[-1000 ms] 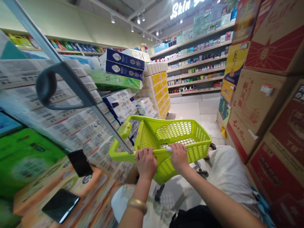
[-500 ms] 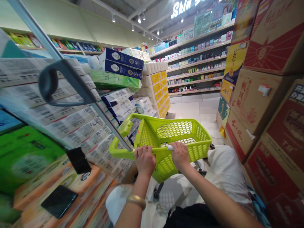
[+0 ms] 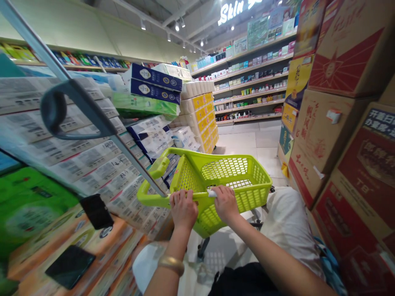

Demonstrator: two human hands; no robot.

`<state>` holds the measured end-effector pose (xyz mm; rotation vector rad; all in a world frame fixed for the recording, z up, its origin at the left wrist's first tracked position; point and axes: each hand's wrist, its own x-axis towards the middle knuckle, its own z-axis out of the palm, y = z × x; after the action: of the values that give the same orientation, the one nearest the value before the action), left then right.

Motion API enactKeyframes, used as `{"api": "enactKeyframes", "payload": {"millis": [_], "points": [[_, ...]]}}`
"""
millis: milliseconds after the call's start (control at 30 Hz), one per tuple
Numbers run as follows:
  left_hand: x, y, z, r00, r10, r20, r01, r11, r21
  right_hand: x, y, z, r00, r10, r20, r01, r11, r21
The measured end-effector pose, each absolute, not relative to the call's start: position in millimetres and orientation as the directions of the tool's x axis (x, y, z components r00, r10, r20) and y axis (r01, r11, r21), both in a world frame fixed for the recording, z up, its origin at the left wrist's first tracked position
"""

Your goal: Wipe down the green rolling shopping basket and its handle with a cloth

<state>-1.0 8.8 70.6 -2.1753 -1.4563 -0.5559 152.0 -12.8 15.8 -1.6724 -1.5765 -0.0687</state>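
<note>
A lime-green shopping cart (image 3: 237, 199) with a perforated basket stands in front of me, its basket holding nothing I can see. My left hand (image 3: 184, 209) is closed over the near rim, close to the cart's handle end. Along the same rim, my right hand (image 3: 226, 203) presses a small white wipe (image 3: 212, 193), perhaps tissue or cloth, against the green plastic. A metal pole (image 3: 132, 158) with a dark grey loop handle (image 3: 77, 109) slants down from upper left. Its lower end meets the rim beside my left hand.
Stacked packs of paper goods (image 3: 101, 156) rise at left, near orange cartons (image 3: 101, 255) bearing a black phone-like slab (image 3: 70, 266) and a dark stand-like object (image 3: 97, 211). Cardboard boxes (image 3: 324, 127) line the right side. Shelves of small products (image 3: 253, 88) stand behind a tiled floor (image 3: 240, 137).
My right hand has slid slightly left along the rim with the white wipe, nearer my left hand. My left hand stays on the rim. The whole view has shifted a little.
</note>
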Motion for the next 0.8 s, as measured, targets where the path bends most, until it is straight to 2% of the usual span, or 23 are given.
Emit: {"api": "enactKeyframes", "payload": {"millis": [133, 300, 467, 633, 800], "points": [[3.3, 6.1, 71.0, 0.352, 0.742, 0.57, 0.933, -0.327, -0.15, 126.9, -9.2, 25.4, 0.206, 0.805, 0.556, 0.832, 0.155, -0.532], [-2.4, 7.0, 69.4, 0.368, 0.75, 0.549, 0.927, -0.343, -0.153, 122.6, -8.1, 22.1, 0.053, 0.795, 0.605, 0.857, 0.274, -0.435], [-2.8, 5.4, 70.7, 0.366, 0.752, 0.548, 0.928, -0.338, -0.156, 158.2, -16.7, 8.3, 0.081, 0.793, 0.603, 0.882, 0.224, -0.414], [1.2, 4.3, 71.1, 0.352, 0.738, 0.576, 0.933, -0.325, -0.153, 136.5, -13.4, 19.3, 0.181, 0.796, 0.577, 0.87, 0.144, -0.472], [-2.8, 7.7, 68.8, 0.373, 0.739, 0.562, 0.926, -0.338, -0.169, 105.3, -3.8, 32.0, 0.068, 0.812, 0.579, 0.86, 0.246, -0.446]]}}
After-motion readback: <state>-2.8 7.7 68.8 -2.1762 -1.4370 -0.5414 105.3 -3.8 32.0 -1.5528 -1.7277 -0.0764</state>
